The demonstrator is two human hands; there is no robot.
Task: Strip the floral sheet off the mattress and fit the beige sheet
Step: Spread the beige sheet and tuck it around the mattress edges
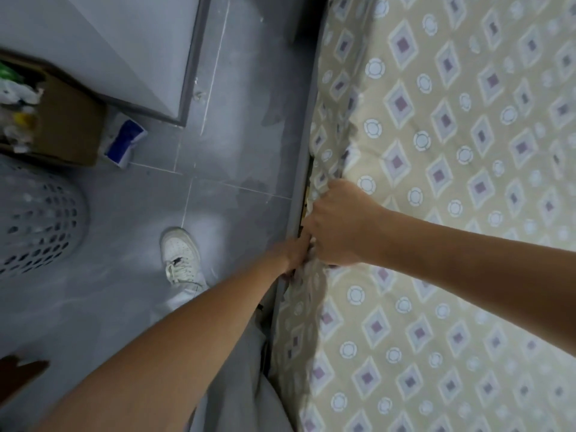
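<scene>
Judging by the beige sheet (452, 213) already covering the mattress top with no floral sheet in view, only tucking seems left: right hand (339, 226) and left hand (294, 255) grip its bunched edge beside the bed frame (300, 182).

Soft, dim, cool indoor light with no hard shadows. A pale sheen glares off the grey floor tiles (199, 219) near the white sneaker (182, 257). The whole frame is slightly blurred, most at the laundry basket (37, 219) and cardboard box (62, 120); wide-angle bending tilts the edges.
</scene>
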